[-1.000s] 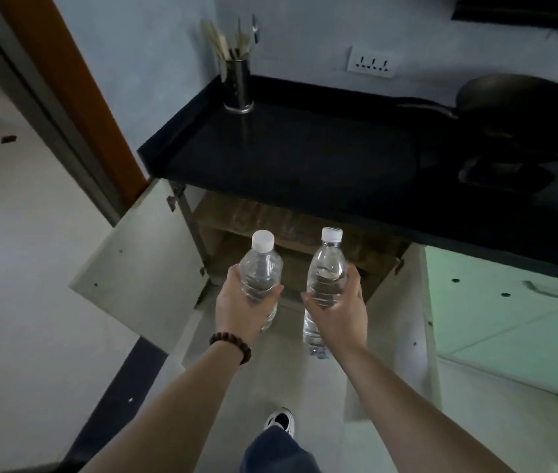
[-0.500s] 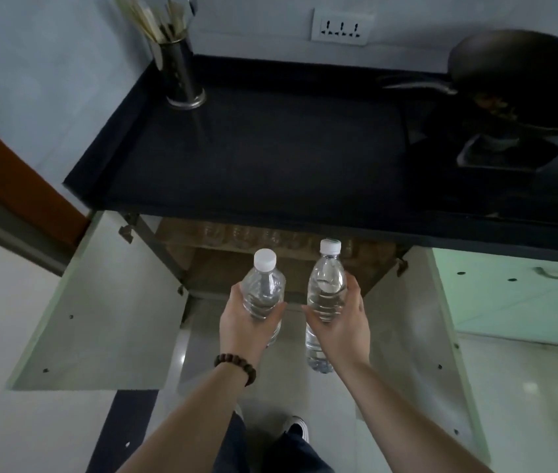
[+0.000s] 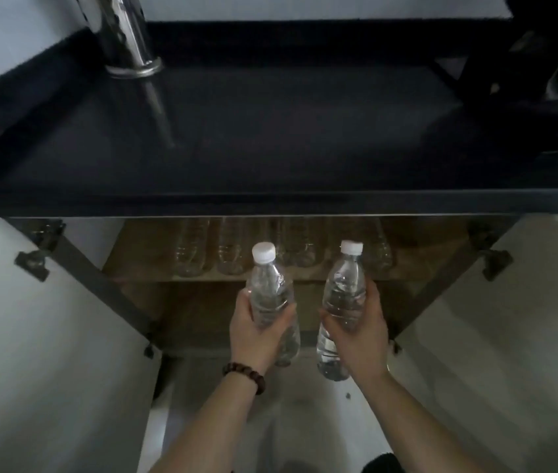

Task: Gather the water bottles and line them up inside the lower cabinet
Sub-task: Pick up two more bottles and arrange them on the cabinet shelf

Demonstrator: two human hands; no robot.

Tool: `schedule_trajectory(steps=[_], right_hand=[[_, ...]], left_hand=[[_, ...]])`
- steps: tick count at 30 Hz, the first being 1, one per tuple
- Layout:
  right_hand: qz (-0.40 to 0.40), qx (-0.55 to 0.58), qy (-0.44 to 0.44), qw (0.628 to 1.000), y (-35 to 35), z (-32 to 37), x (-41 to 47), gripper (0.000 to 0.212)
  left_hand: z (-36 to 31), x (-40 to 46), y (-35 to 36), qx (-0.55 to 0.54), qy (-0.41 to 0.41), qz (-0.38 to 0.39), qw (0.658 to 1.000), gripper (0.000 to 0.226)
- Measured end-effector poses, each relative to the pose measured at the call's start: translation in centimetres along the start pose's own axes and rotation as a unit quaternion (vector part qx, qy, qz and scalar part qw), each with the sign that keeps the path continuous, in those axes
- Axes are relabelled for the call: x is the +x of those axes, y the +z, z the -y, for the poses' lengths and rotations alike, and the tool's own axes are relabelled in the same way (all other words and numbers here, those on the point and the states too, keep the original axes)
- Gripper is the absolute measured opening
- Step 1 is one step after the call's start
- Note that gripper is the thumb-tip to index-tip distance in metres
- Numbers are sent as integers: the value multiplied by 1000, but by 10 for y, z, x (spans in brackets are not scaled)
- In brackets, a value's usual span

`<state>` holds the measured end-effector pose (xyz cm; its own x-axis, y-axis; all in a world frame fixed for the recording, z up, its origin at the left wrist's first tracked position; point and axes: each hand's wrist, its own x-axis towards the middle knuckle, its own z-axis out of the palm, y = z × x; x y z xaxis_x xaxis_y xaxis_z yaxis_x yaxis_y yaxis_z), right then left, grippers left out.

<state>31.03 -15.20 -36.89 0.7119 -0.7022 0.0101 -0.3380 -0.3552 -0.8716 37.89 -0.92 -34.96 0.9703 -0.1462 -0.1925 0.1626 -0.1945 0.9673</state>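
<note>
Clear plastic, white caps: two water bottles, one in each of my hands. My left hand [image 3: 257,331] grips the left bottle [image 3: 270,295] round its middle, fingers curled about it; my right hand [image 3: 361,331] grips the right bottle [image 3: 344,295] the same way. Both are upright, tilted slightly, side by side but apart, held in front of the open lower cabinet [image 3: 202,302] at 12 o'clock from my wrists.

Inside, on the upper wooden shelf [image 3: 141,268], a row of bottles [image 3: 223,247] already stands, running 9 to 3 o'clock; their tops are hidden under the dark tabletop [image 3: 270,131], so I cannot count them surely. Lower shelf looks dim; contents unclear.

Cabinet doors [image 3: 49,336] hang open at 9 and 3 o'clock. A metal utensil holder [image 3: 127,35] sits at 11 o'clock.

Judgement: well along. Left to do: set these two into the line and let go.
</note>
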Motion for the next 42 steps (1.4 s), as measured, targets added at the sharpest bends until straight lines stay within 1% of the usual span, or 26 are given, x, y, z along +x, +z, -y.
schedule_trajectory(steps=[4, 7, 11, 13, 14, 15, 16, 17, 18, 19, 20, 21, 22, 24, 25, 27, 28, 29, 31, 32, 34, 36, 38, 40, 41, 42], right_hand=[[-7, 35, -52, 998, 35, -31, 39, 84], [-6, 78, -66, 995, 46, -33, 64, 84], [1, 109, -23, 994, 56, -20, 97, 73], [18, 134, 8, 991, 58, -9, 110, 66], [23, 144, 23, 989, 59, -5, 117, 61], [32, 158, 36, 986, 60, -1, 123, 53], [45, 178, 48, 982, 62, 3, 129, 44], [61, 204, 62, 975, 64, 9, 133, 44], [77, 230, 73, 967, 65, 14, 138, 55], [94, 251, 92, 959, 65, 18, 144, 75], [114, 261, 121, 951, 65, 23, 148, 91], [138, 269, 148, 942, 64, 27, 153, 95], [166, 280, 164, 931, 63, 29, 158, 84], [186, 313, 178, 914, 60, 33, 168, 54], [175, 304, 179, 919, 60, 33, 175, 50], [134, 216, 149, 955, 65, 33, 185, 64], [110, 171, 120, 972, 67, 36, 187, 71], [88, 132, 86, 984, 68, 39, 188, 71], [61, 49, 13, 997, 69, 42, 194, 55], [61, 8, -11, 998, 70, 42, 198, 46], [72, -45, -44, 995, 71, 44, 201, 34], [92, -64, -60, 992, 75, 43, 204, 32], [127, -56, -53, 989, 79, 45, 197, 34], [177, -72, -44, 981, 84, 49, 185, 24], [187, -91, -55, 977, 89, 49, 182, 22], [175, -106, -68, 976, 95, 47, 179, 17]], left_hand=[[36, 48, 15, -61, 23, 25, 998, 48], [43, 75, 20, -87, 10, 32, 996, 53], [38, 109, 24, -108, -47, 21, 993, 95], [28, 122, 23, -115, -82, 25, 990, 100], [22, 126, 21, -113, -94, 39, 988, 100], [16, 129, 19, -112, -104, 58, 987, 92], [8, 129, 18, -116, -112, 81, 984, 76], [2, 131, 17, -127, -118, 106, 979, 58], [-4, 134, 16, -135, -124, 127, 975, 45], [-9, 138, 15, -132, -123, 142, 973, 40], [-14, 141, 14, -126, -119, 149, 973, 42], [-18, 146, 13, -116, -109, 152, 976, 49], [-21, 151, 13, -91, -88, 145, 981, 56], [-26, 162, 16, 32, 9, 98, 995, 59], [-26, 166, 18, 91, 56, 67, 992, 60], [-25, 174, 21, 137, 97, 11, 986, 60], [-23, 178, 23, 153, 107, -9, 982, 53], [-22, 182, 24, 179, 119, -23, 976, 43], [-21, 193, 27, 256, 138, -33, 956, 25], [-22, 197, 28, 303, 149, -29, 941, 23], [-17, 202, 25, 383, 172, -3, 908, 34], [-3, 204, 20, 376, 191, 28, 906, 56], [10, 199, 13, 363, 218, 32, 905, 70], [18, 195, 9, 406, 255, -3, 878, 75], [19, 194, 8, 429, 265, -13, 863, 74], [18, 192, 7, 447, 269, -9, 853, 70]])
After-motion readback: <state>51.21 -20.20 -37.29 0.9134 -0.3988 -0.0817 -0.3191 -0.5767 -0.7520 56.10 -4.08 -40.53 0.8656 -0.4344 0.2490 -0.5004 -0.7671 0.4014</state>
